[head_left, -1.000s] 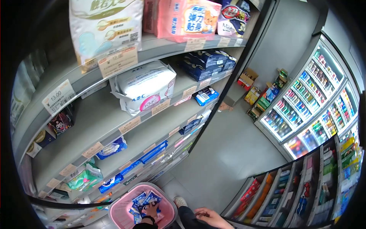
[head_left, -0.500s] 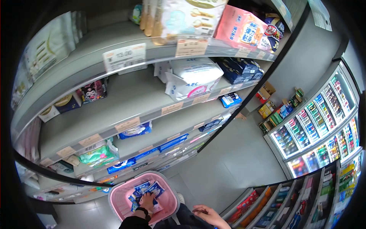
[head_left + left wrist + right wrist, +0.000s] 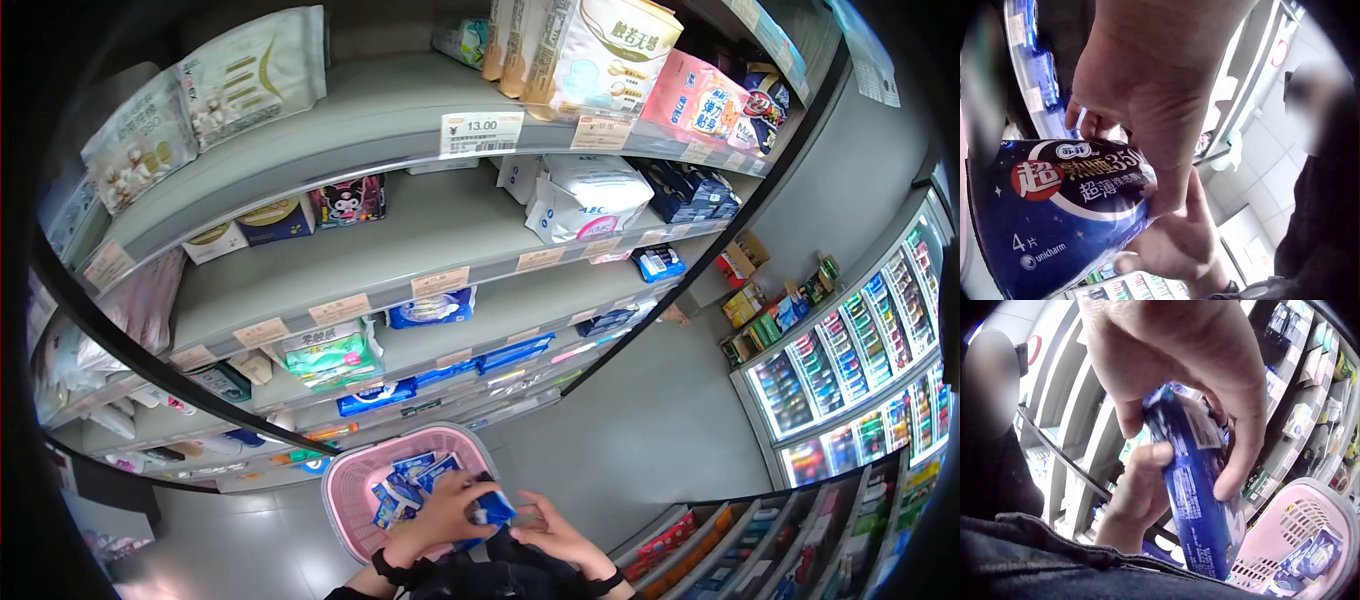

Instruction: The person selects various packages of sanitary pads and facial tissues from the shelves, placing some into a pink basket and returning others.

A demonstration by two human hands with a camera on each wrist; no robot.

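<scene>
In the head view, my left hand (image 3: 450, 515) holds a dark blue pack of sanitary pads (image 3: 492, 508) over the right side of a pink basket (image 3: 345, 470). The front of the pack (image 3: 1054, 206) faces the left wrist camera, with white and gold lettering and a red circle. My right hand (image 3: 555, 535) is at the pack's other end; in the right wrist view, this hand (image 3: 1179, 344) has thumb and fingers on either side of the pack (image 3: 1194, 500). The left thumb (image 3: 1159, 454) presses its edge. Several blue packs (image 3: 400, 493) lie inside the basket.
Curved grey shelves (image 3: 420, 220) with pad packs and price tags stand ahead. A lower shelf rack (image 3: 760, 540) is close on the right, and lit drink fridges (image 3: 850, 350) stand beyond the grey floor (image 3: 600, 430). Cardboard boxes (image 3: 745, 255) sit by the far wall.
My left hand has risen out of the basket with a dark blue pack and moved right to meet my right hand. The head view has turned left.
</scene>
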